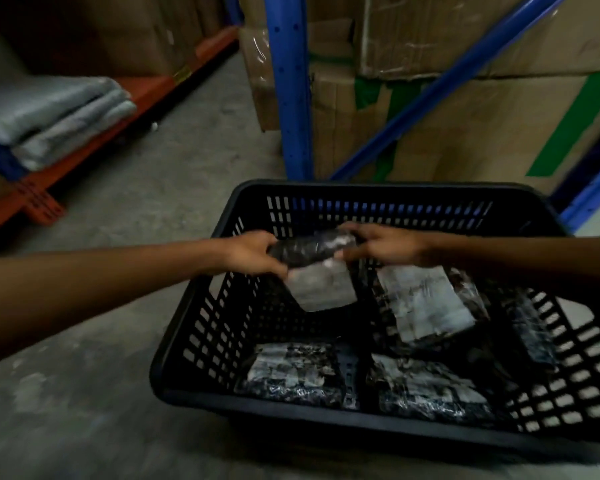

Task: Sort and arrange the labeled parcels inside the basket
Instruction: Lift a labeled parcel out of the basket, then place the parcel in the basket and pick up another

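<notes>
A black slotted plastic basket [194, 341] stands on the concrete floor. My left hand [252, 254] and my right hand [385, 245] both grip a black-wrapped parcel [312, 249] held over the basket's far left part; a white label [321, 287] hangs from its underside. Inside the basket lie three labeled parcels: one at the far right [426, 303], one at the near left [291, 372], one at the near right [430, 386]. Another dark parcel [530, 327] leans against the right wall.
Blue shelving uprights [288, 84] and stacked cardboard boxes [465, 109] stand just behind the basket. To the left, an orange shelf beam [94, 147] carries folded grey bags [56, 116]. Bare concrete floor [101, 393] lies left of the basket.
</notes>
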Action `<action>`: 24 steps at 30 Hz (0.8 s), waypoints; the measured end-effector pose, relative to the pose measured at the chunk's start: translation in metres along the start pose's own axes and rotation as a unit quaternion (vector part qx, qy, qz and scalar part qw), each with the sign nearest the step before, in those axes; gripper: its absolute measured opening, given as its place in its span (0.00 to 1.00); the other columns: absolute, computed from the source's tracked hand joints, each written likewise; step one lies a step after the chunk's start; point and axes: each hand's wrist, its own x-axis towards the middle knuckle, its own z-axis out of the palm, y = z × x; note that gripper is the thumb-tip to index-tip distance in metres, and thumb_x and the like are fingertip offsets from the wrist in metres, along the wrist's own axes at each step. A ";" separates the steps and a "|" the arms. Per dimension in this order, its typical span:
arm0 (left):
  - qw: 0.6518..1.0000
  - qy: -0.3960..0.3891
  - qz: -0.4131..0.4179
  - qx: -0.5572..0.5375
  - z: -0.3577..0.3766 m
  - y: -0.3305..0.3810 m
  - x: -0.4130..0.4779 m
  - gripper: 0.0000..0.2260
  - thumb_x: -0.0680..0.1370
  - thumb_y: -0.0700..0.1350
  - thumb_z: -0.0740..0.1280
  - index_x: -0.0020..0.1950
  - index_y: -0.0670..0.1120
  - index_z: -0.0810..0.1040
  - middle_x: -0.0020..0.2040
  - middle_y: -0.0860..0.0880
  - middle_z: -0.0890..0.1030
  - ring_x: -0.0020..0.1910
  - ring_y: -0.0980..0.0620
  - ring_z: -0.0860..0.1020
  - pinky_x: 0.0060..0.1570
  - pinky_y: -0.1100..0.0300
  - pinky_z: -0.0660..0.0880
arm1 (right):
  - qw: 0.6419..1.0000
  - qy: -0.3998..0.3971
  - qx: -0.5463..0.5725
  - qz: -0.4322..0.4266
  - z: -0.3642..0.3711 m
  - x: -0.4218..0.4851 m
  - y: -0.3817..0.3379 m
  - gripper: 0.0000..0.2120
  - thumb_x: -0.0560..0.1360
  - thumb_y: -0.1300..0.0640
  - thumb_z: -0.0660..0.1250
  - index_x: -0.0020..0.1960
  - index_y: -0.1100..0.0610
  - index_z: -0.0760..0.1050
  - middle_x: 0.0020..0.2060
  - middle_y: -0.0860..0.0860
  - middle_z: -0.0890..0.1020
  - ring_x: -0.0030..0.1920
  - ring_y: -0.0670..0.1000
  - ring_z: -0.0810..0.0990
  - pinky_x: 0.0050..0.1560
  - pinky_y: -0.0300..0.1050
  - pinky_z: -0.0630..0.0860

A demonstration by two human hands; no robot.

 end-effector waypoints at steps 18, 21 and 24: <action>0.954 0.083 -0.173 -0.232 0.072 -0.012 0.043 0.24 0.80 0.54 0.65 0.69 0.40 0.72 0.68 0.41 0.76 0.67 0.41 0.75 0.65 0.49 0.75 | 0.915 0.141 0.272 0.264 0.076 0.015 0.023 0.14 0.74 0.68 0.71 0.59 0.67 0.79 0.57 0.61 0.84 0.54 0.61 0.85 0.55 0.57 0.82; 0.958 0.087 -0.187 -0.199 0.079 -0.018 0.064 0.23 0.81 0.53 0.63 0.70 0.40 0.73 0.68 0.41 0.77 0.66 0.41 0.76 0.64 0.50 0.75 | 0.912 0.157 0.275 0.260 0.085 0.038 0.036 0.12 0.75 0.69 0.70 0.58 0.68 0.79 0.58 0.63 0.83 0.53 0.61 0.84 0.55 0.56 0.81; 0.958 0.071 -0.217 -0.174 0.082 -0.022 0.080 0.25 0.82 0.50 0.61 0.75 0.39 0.67 0.73 0.40 0.72 0.71 0.41 0.73 0.68 0.52 0.73 | 0.923 0.150 0.241 0.262 0.095 0.061 0.047 0.15 0.76 0.67 0.69 0.63 0.66 0.77 0.61 0.61 0.82 0.58 0.61 0.82 0.56 0.52 0.80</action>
